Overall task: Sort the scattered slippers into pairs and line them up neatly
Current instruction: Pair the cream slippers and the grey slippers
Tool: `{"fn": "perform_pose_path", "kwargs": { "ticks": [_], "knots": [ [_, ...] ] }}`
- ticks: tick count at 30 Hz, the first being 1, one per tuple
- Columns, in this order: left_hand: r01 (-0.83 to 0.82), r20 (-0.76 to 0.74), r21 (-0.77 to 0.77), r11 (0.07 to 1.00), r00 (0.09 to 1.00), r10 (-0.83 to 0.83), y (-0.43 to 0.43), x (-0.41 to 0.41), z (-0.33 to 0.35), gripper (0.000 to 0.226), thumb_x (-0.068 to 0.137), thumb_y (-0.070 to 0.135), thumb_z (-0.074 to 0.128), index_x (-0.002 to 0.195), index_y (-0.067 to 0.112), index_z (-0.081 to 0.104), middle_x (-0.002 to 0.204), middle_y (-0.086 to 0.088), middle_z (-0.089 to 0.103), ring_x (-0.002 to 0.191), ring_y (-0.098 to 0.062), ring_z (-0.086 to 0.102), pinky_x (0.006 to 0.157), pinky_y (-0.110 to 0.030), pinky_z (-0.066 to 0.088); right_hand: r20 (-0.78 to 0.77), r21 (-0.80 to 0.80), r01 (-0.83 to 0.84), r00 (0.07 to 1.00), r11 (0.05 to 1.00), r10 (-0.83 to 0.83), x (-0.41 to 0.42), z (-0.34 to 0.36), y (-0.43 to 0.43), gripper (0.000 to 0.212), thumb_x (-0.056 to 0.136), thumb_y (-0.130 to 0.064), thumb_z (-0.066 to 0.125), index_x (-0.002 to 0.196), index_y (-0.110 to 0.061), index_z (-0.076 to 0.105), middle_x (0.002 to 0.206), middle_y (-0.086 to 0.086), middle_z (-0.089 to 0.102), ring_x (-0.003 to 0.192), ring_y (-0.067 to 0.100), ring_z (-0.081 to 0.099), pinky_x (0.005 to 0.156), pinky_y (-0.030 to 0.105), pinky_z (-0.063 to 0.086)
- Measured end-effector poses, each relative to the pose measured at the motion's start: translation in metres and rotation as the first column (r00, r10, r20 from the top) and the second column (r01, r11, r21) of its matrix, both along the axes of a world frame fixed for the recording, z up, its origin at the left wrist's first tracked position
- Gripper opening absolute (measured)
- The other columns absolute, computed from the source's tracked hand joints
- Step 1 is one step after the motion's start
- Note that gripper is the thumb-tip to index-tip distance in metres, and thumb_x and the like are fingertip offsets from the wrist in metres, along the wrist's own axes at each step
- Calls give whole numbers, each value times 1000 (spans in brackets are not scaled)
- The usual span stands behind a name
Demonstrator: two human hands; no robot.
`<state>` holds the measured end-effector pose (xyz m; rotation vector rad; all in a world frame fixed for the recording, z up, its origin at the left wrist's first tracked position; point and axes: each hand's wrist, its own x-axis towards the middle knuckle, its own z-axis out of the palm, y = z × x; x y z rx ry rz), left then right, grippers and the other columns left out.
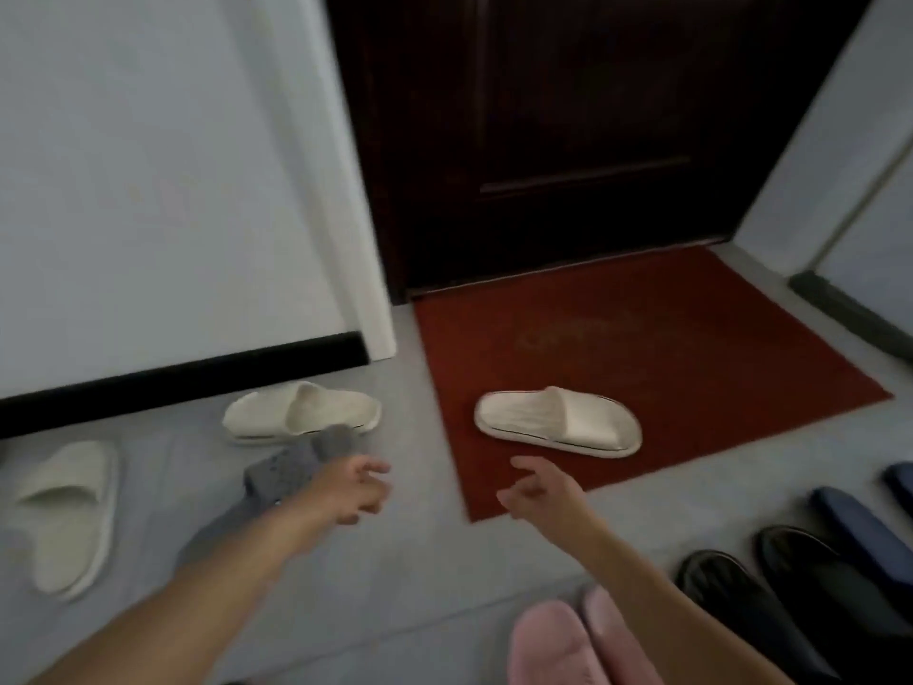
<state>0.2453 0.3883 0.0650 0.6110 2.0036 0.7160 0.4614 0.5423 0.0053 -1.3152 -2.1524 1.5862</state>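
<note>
Lower right of the frame: pink pair [568, 645], black pair [770, 590] and blue slippers [859, 526] already stand in a row. Still loose: a cream slipper [558, 421] on the red mat [691, 348], two more cream ones left, one grey slipper [296, 467]. Left hand [353, 491] and right hand [541, 491], both spread and empty, hover just short of the mat slipper.

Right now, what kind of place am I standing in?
Probably a home entryway: a dark door with a red doormat in front of it, and slippers on the floor, one white slipper lying on the mat.
</note>
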Motion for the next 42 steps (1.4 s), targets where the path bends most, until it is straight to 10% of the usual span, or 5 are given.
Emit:
{"fn": "perform_pose_path", "kwargs": {
  "ticks": [8, 23, 30, 36, 42],
  "knots": [
    [-308, -51, -18, 951, 950, 307, -109, -88, 8, 24, 88, 12, 63, 111, 12, 56, 104, -13, 65, 70, -16, 60, 56, -25, 43, 872, 360, -665, 489, 655, 17, -74, -3, 70, 42, 94, -14, 39, 134, -21, 43, 148, 0, 33, 120, 23, 53, 87, 37, 47],
    [-287, 44, 17, 958, 957, 286, -24, -89, -49, 25, 88, 11, 64, 112, 10, 56, 69, -6, 63, 44, -5, 55, 40, -15, 40, 923, 345, -776, 383, 528, -40, -66, -33, 100, 39, 87, -9, 50, 125, -21, 50, 129, 2, 44, 114, 23, 53, 78, 35, 47],
    [-150, 72, 67, 986, 987, 145, 33, -67, -54, 28, 87, 11, 61, 114, 13, 55, 84, -1, 63, 56, -6, 56, 49, -18, 38, 994, 111, -962, 101, 249, -52, -59, -27, 122, 30, 90, -20, 50, 118, -25, 59, 125, -2, 58, 124, 20, 43, 100, 34, 34],
    [-228, 118, 110, 967, 969, 216, 34, -66, -50, 28, 87, 14, 64, 114, 11, 56, 93, -6, 62, 72, -15, 57, 60, -23, 43, 809, 504, -793, 572, 342, 135, -97, 8, 79, 23, 86, -40, 46, 94, -25, 63, 101, -3, 66, 100, 19, 56, 89, 36, 34],
    [-99, 341, 89, 991, 938, 63, 7, -43, -45, 56, 80, 33, 73, 128, 18, 50, 124, -3, 61, 116, -21, 58, 85, -33, 51, 156, 263, -333, 941, 906, 301, -147, 37, -1, 40, 75, -46, 70, 72, -6, 65, 63, 4, 57, 59, 15, 52, 56, 31, 41]
  ]
}}
